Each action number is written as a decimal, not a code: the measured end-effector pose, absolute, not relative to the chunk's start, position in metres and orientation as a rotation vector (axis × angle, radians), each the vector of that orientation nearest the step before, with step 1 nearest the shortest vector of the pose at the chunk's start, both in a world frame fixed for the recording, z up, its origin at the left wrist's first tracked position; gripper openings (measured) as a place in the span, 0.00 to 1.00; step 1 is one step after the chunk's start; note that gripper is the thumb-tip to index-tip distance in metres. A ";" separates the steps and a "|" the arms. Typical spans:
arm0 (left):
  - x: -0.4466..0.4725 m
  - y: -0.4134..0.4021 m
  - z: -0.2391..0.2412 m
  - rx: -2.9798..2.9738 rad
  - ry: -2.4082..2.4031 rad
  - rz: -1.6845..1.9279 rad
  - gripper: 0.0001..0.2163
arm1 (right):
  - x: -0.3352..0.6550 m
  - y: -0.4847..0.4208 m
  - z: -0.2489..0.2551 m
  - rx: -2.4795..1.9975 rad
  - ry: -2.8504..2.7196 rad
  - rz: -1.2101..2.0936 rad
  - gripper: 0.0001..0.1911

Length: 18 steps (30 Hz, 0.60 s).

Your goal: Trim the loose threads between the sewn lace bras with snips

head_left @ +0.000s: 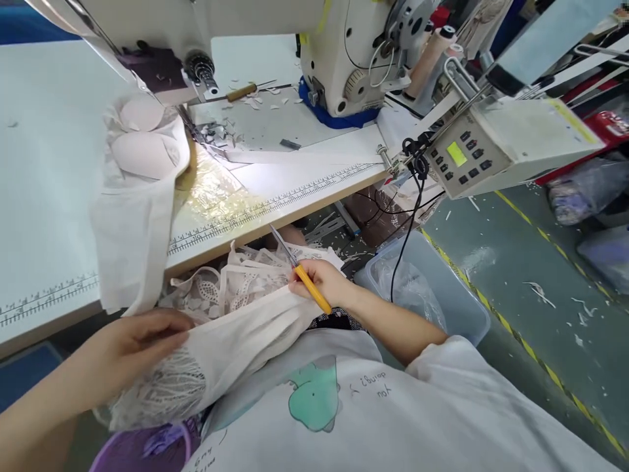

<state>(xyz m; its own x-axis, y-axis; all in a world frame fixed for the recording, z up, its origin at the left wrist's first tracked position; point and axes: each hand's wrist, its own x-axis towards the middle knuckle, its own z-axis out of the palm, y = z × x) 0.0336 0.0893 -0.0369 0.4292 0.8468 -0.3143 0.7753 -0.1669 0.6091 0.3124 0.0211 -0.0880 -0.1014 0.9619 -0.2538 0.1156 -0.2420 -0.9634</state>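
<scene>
- Head view: right hand (329,282), fingers curled round a yellow-handled, pointed metal tool (312,288).
- Left hand (132,341), 8 o'clock: thumb and fingers pinching white lace-trimmed cloth (246,344), 7 o'clock, over the lap.
- Cream-coloured metal sewing machine (339,59), 12 o'clock.

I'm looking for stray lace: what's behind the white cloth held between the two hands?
Pale lace pieces, heaped toward the table edge. The white cloth covers their near side, so anything behind it there cannot be seen.
</scene>
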 end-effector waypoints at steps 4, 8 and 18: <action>0.040 0.099 -0.038 2.118 1.321 -0.080 0.17 | 0.317 0.026 -0.097 -1.456 -1.246 1.411 0.09; 0.060 0.076 -0.031 2.661 1.255 -0.037 0.20 | 0.320 0.026 -0.092 -1.476 -1.286 1.388 0.13; 0.141 0.062 -0.053 2.730 0.836 0.595 0.11 | 0.323 0.025 -0.060 -1.520 -1.615 1.290 0.13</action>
